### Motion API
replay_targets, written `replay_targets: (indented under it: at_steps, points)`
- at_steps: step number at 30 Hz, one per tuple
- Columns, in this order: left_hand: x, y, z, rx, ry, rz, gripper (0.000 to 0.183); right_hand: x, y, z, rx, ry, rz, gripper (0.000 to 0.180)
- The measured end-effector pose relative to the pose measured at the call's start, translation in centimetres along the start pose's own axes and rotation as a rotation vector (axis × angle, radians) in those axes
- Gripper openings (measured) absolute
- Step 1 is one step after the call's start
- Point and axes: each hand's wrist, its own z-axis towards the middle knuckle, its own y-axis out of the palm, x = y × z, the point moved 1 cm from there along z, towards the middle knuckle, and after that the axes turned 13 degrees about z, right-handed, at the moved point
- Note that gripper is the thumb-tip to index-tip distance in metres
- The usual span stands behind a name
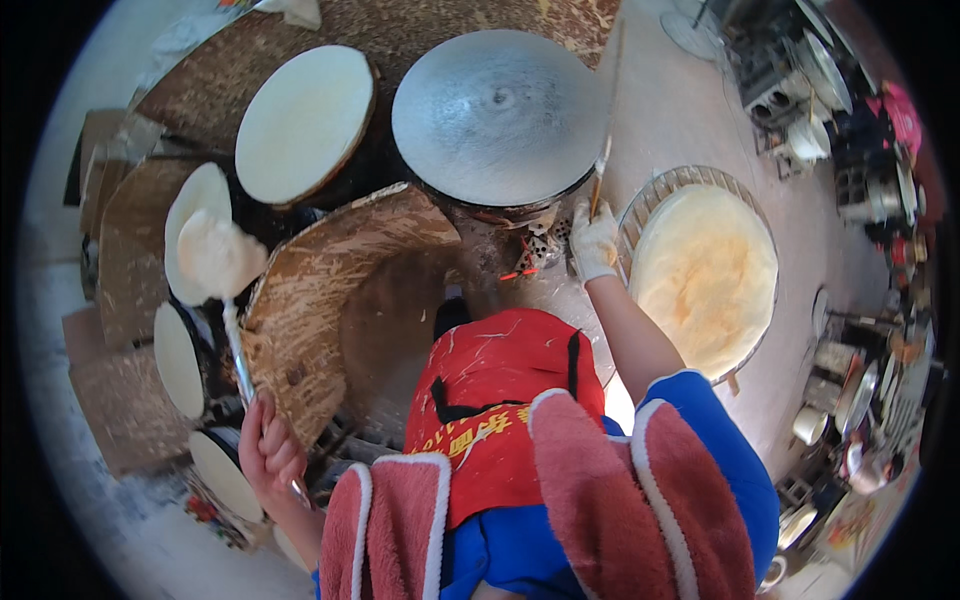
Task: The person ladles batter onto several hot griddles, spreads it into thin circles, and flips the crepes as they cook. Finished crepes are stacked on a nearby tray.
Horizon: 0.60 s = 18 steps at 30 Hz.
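Observation:
My bare left hand (271, 450) grips a long metal-handled tool (238, 358). Its far end is buried in a soft, pale lump of dough or batter (217, 259), in front of a tilted-looking round griddle coated pale (196, 180). In a white work glove, my right hand (595, 241) holds a long thin stick or blade (602, 161) with a brown lower end. That stick runs upward beside the right rim of a large round griddle (499, 120), whose surface is grey and bare-looking. Right of the glove, a stack of thin round pancakes (705, 281) lies on a slatted round rack (667, 184).
Another round griddle bears a pale sheet (305, 124), and more coated griddles (180, 360) curve down the left. A curved, batter-streaked board (300, 300) stands between my left hand and the large griddle. Perforated briquettes (536, 251) sit below it. Distant stoves (795, 97) and people line the right.

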Motion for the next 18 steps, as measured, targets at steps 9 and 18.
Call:
replay_targets:
  at_steps: [9,18]
  points:
    - [7.9,12.4,20.8,-0.276,-0.511,0.483,0.024,-4.5,10.3,-5.7,0.207,0.197,0.056,0.018]
    - [0.4,20.6,34.5,-0.242,-0.458,1.258,0.025,-10.1,11.3,-6.8,0.129,0.389,0.456,0.034]
